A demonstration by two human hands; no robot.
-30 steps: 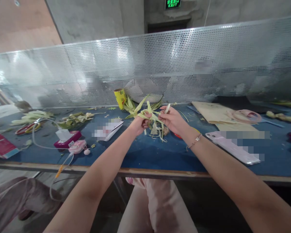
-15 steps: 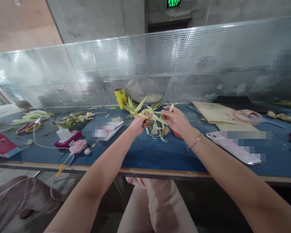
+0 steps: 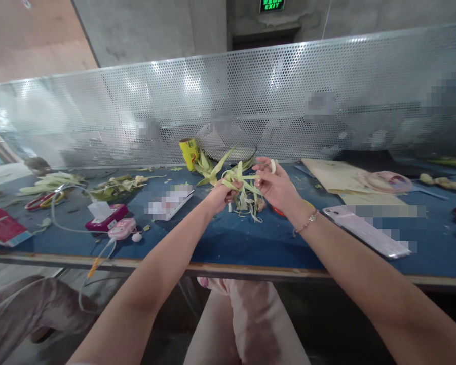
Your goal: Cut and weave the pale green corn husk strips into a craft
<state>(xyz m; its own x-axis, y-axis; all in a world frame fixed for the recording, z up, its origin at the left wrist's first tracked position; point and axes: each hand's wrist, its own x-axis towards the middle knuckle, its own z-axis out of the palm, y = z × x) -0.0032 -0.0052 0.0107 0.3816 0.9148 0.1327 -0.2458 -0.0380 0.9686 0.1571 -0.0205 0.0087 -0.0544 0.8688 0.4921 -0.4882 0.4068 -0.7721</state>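
Only thing I can actually make out is EXIT in green on the sign (image 3: 272, 5) up top, under some cut-off characters; print on the yellow tube (image 3: 189, 154) is too tiny.

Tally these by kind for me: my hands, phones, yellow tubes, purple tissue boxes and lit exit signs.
Your hands: 2, left hand and right hand, at the leaf strips
Phones: 2, white phone and pink phone
Yellow tube: 1
Purple tissue box: 1
Exit sign: 1
Total: 7

Workshop: concrete wall (image 3: 163, 33), littered workbench (image 3: 251, 251)
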